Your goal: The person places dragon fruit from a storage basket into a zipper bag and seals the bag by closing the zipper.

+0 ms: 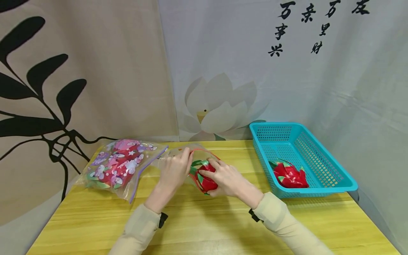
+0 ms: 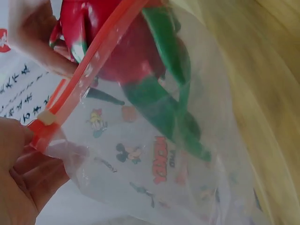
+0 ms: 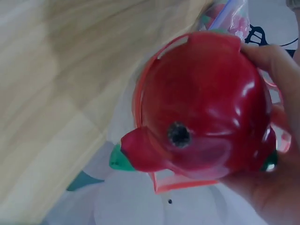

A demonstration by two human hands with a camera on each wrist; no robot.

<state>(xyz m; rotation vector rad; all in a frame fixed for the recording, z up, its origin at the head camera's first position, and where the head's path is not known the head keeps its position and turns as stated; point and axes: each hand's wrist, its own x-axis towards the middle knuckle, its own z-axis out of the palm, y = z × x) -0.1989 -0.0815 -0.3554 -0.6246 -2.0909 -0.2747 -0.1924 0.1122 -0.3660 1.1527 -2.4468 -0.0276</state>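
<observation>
My left hand (image 1: 174,168) pinches the red zip edge of a clear plastic zip bag (image 2: 136,173), close to its pale slider (image 2: 47,117). Cartoon prints show on the bag's side. In my right hand (image 1: 227,177) is a glossy red dragon fruit (image 3: 201,93) with green-tipped scales, fingers and thumb curled around it. The fruit stands in the bag's mouth, its long green leaves (image 2: 159,105) inside the bag and its round red end outside, as the two wrist views show. Red zip edging runs around the fruit.
On the left lies a filled zip bag (image 1: 122,163) with a purple edge, red and green fruit showing through its prints. A turquoise basket (image 1: 318,191) at the right holds another dragon fruit (image 1: 290,175). Behind the wooden table (image 1: 204,226) hangs a printed curtain (image 1: 127,71).
</observation>
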